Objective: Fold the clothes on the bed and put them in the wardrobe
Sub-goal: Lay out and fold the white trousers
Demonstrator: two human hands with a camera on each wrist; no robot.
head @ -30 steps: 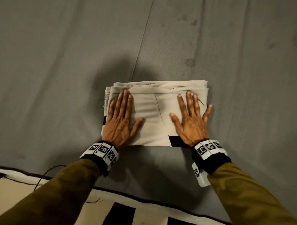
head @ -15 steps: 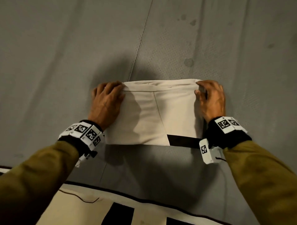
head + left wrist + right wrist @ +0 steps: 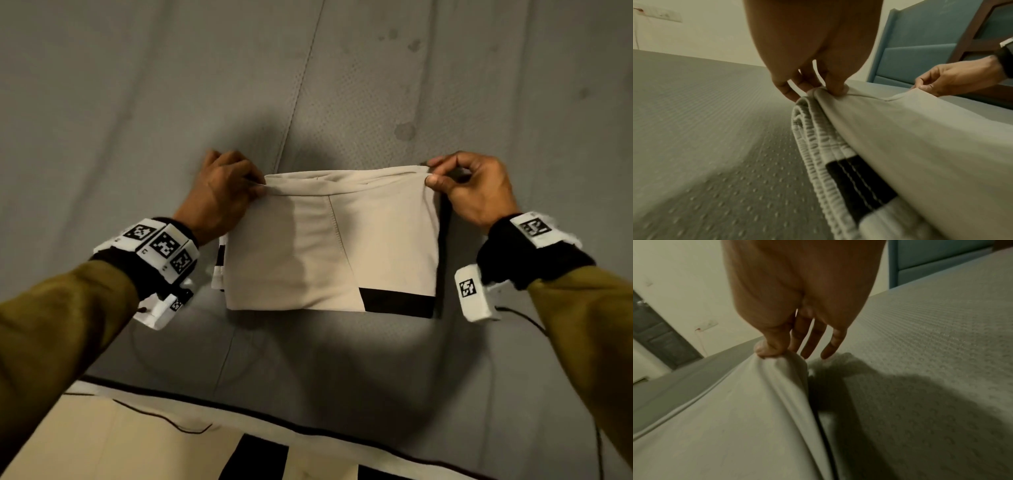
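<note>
A folded beige garment (image 3: 329, 246) with a black panel and an elastic waistband (image 3: 818, 146) lies on the grey mattress (image 3: 137, 120). My left hand (image 3: 255, 188) pinches its far left corner, thumb on top (image 3: 836, 91). My right hand (image 3: 430, 174) pinches the far right corner between thumb and forefinger (image 3: 774, 352); the other fingers hang loose. The far edge is raised off the mattress while the near edge stays down.
A second beige and black garment (image 3: 171, 445) with a white edge lies at the near edge of the bed. A blue padded headboard (image 3: 920, 48) stands to the right, with a wooden frame (image 3: 972, 37) beside it. Grey mattress stretches beyond the garment.
Both hands went from pressing flat on the folded garment to its far corners, gripped them, and have now lifted that far edge up off the mattress.
</note>
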